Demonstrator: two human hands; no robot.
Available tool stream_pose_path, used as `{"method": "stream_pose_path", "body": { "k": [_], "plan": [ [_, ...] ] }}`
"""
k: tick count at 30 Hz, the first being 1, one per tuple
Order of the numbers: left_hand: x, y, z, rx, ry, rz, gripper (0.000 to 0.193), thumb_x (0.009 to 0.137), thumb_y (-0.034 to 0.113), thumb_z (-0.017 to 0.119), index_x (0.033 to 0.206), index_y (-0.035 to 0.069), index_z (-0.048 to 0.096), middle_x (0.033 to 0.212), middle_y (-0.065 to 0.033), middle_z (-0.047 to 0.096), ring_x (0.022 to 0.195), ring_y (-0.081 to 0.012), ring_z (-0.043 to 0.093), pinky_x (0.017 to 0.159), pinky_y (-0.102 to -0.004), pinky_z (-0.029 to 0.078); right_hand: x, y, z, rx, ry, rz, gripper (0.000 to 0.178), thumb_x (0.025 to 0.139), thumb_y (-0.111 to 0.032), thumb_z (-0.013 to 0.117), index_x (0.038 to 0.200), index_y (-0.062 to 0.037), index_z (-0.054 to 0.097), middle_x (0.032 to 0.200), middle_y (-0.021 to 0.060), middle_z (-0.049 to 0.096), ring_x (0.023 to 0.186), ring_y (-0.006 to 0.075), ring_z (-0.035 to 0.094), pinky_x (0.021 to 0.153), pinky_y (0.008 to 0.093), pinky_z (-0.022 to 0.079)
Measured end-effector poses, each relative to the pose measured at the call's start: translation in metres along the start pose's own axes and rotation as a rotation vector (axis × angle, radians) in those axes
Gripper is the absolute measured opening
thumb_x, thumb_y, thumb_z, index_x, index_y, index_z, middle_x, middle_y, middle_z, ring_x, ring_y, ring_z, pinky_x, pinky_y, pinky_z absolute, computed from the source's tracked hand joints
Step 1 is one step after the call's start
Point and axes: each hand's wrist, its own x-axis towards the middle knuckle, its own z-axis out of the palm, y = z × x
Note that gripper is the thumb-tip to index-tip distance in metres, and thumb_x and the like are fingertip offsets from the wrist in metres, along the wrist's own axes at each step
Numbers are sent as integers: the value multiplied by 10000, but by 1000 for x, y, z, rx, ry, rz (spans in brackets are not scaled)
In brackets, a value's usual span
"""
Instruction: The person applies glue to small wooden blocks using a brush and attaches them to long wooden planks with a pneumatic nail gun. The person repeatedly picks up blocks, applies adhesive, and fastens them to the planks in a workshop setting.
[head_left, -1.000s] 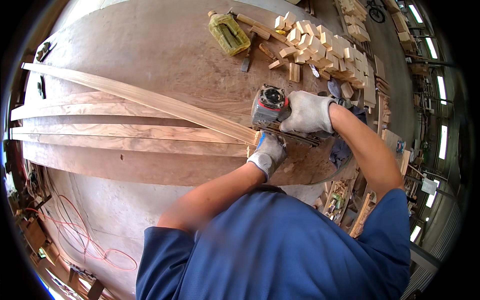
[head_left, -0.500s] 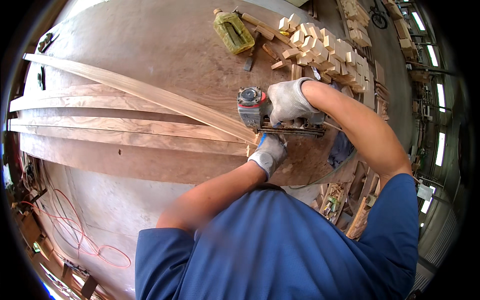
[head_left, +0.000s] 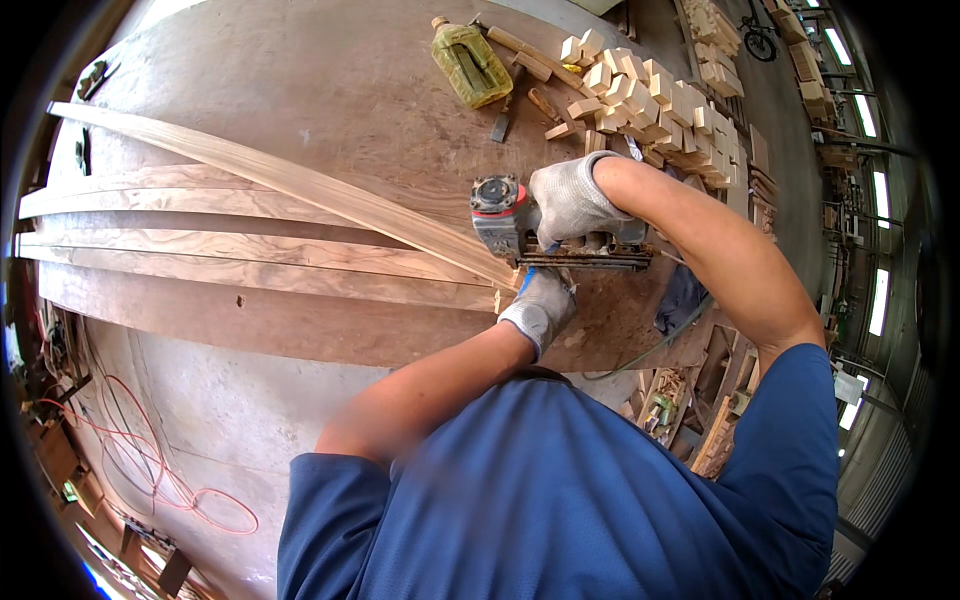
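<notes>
My right hand [head_left: 577,200], in a pale work glove, is closed around the handle of a grey air nail gun [head_left: 497,230] with a red band below its round head. The tool's long magazine [head_left: 590,261] points right, over my left hand. My left hand [head_left: 543,308], also gloved, sits just below the magazine at the right ends of the boards; its fingers are largely hidden by the tool. A long wooden strip [head_left: 280,185] slants across the boards, its right end beneath the gun's nose. Paired wooden boards [head_left: 250,262] lie lengthwise on the brown worktable [head_left: 330,85].
A jug of yellowish liquid [head_left: 470,65] stands at the back, near a wooden-handled mallet [head_left: 535,65]. Many stacked wood blocks [head_left: 640,100] fill the far right. A dark cloth [head_left: 682,300] and a hose [head_left: 640,357] lie at the right edge. A red hose [head_left: 150,455] coils on the floor.
The nail gun and my right hand have shifted very slightly left. My left hand stays at the board ends.
</notes>
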Motion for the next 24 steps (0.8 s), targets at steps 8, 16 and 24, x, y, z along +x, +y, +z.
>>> {"method": "stream_pose_path", "body": {
  "k": [8,16,24],
  "plan": [
    [-8,3,-9,452,-92,224,349,1019,132,490,1241,-58,682,1153,-241,729,1066,-371,694,923,-499,523,-15,19,11,57,203,-88,285,813,-190,775,857,88,732,677,149,704,601,241,709,587,386,571],
    [-12,-29,-25,401,-66,182,260,1003,143,542,1188,50,700,1149,-151,729,1115,-339,677,921,-481,536,-94,92,91,566,554,-296,404,814,-161,820,1162,26,736,1028,90,780,943,167,703,945,364,570],
    [-20,-45,-68,418,-63,278,337,904,75,619,1233,64,688,1175,-135,696,1125,-332,657,950,-439,558,-38,177,260,618,659,74,382,846,-322,808,1122,-59,773,1030,220,782,1024,390,746,923,441,586]
  ]
}}
